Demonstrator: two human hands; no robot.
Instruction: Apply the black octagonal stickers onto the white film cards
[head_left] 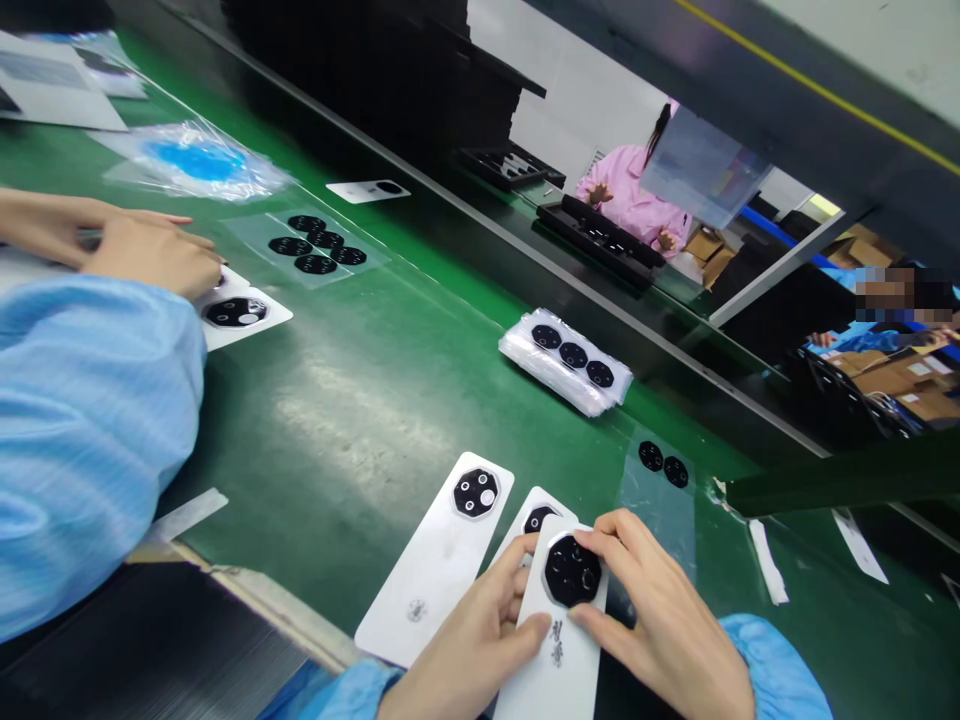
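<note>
My left hand (480, 635) grips a white phone back panel (551, 670) by its left edge, fingers behind and thumb on its face. A black octagonal camera cover (572, 571) sits at the panel's upper end. Closed around the cover's right side, my right hand (660, 620) has its index finger at the top edge and its thumb at the bottom. A second white phone back panel (442, 555) lies on the green bench to the left. Partly hidden behind my left hand is another white panel (517, 520).
A co-worker's hands (150, 250) and blue sleeve reach in from the left over white panels (251, 328). Black camera covers lie on clear sheets (251, 235) and a bagged stack (566, 362). A dark green bar (847, 475) crosses the right side. People work beyond.
</note>
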